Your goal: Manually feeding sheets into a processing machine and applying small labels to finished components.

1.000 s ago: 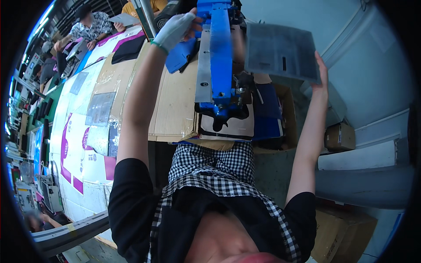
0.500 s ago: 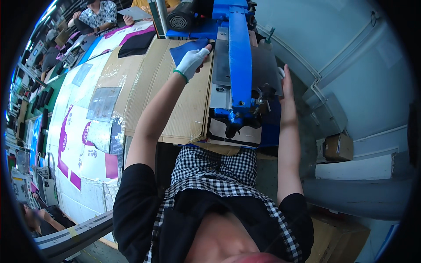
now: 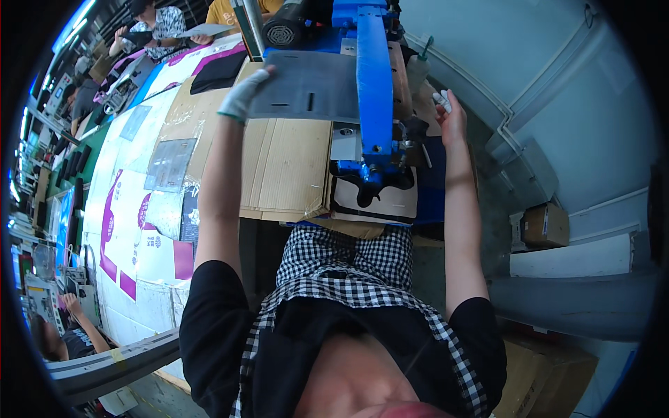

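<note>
My left hand point(image 3: 244, 96), in a white glove with a green cuff and bare fingertips, grips the left edge of a grey translucent plate point(image 3: 306, 83) with small dark slots. The plate reaches left from under the blue press arm point(image 3: 378, 83), over the cardboard-covered table point(image 3: 286, 167). My right hand point(image 3: 453, 120), with white covers on some fingers, is apart from the plate, right of the press. Its fingers are loosely bent and spread, with nothing visible in them. Under the arm shows a tan press bed point(image 3: 401, 87).
A black star knob point(image 3: 373, 188) sits at the press's near end. A squeeze bottle point(image 3: 418, 68) stands behind my right hand. Black sheets point(image 3: 219, 72) lie on the table at left. Two people are across the table at far left. A carton point(image 3: 545, 226) stands by the right wall.
The plate has slid left out from under the press arm with my left hand. My right hand has come off its right side. The blue piece on the cardboard is no longer visible.
</note>
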Demonstrator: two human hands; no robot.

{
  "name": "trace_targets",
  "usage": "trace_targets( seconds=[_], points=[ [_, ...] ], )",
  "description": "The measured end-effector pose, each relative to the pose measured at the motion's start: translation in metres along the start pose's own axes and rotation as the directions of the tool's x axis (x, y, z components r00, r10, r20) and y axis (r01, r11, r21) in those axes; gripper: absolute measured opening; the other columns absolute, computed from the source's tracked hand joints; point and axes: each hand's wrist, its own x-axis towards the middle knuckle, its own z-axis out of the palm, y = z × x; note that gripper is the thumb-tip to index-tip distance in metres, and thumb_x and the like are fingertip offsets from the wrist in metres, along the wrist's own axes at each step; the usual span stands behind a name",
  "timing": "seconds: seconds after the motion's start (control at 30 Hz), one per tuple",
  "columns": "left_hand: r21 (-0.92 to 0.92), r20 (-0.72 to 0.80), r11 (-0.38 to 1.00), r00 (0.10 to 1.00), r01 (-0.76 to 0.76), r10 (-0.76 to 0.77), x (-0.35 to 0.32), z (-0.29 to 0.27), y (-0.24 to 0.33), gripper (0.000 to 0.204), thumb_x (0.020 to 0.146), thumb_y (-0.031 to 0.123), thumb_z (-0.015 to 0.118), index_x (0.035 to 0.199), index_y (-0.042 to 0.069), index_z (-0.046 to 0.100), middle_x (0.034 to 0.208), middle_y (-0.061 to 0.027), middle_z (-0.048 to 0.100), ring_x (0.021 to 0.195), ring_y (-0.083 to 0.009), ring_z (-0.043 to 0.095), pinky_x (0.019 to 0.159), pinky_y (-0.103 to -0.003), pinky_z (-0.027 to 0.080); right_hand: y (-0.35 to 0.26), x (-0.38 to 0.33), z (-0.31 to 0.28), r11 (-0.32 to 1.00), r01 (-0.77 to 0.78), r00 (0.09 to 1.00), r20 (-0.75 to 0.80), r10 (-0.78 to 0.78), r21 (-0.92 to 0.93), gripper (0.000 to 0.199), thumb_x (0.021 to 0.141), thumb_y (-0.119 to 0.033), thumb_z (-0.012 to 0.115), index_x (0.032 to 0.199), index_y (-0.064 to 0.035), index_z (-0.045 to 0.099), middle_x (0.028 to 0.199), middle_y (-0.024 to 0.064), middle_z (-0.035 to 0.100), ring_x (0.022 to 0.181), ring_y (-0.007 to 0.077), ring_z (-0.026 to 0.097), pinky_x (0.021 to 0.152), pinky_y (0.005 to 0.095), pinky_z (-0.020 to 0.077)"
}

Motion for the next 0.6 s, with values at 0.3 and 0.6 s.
trace_targets(
  seconds=[0.3,0.6],
  points=[
    [-0.076,-0.072,0.956,0.958,-0.283,0.278,-0.037,0.035,0.086,0.047,0.081,0.033,0.062,0.109,-0.004,0.055,0.092,-0.0162,0.062,0.081,-0.0228,0.061,0.078,-0.033,0.048,-0.065,-0.044,0.042,0.996,-0.036,0.827,0.562,-0.016,0.081,0.039,0.088,-0.038,0.048,0.110,-0.0075,0.054,0.091,0.0027,0.061,0.064,0.0090,0.051,0.056,0.0229,0.0379],
    [-0.214,0.553,0.976,0.828,0.026,0.100,-0.032,0.182,0.112,0.035,0.089,0.032,0.044,0.098,0.001,0.059,0.082,-0.0119,0.063,0.064,-0.0204,0.059,0.057,-0.030,0.045,-0.125,-0.034,-0.004,0.872,-0.097,0.739,0.621,-0.260,0.480,0.041,0.089,-0.038,0.042,0.115,-0.0076,0.053,0.111,0.0076,0.059,0.101,0.0209,0.057,0.083,0.0354,0.0454]
  ],
)
